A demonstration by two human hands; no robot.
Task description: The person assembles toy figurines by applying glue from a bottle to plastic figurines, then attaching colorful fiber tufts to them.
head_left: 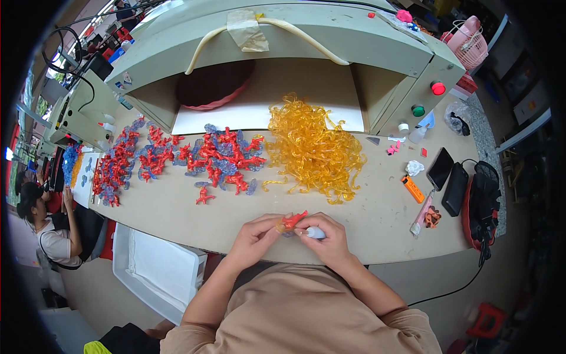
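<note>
Two forearms angle inward from the lower edge, bringing the hands close together above the surface, near its edge. The left hand has its fingers clamped on a red figure; the right hand curls around a white bottle, just beside the figure. Beyond the fingers lies a yellow heap; farther left, red-and-blue pieces. Right of them, an orange tool and a pink tube, any print too small to read.
</note>
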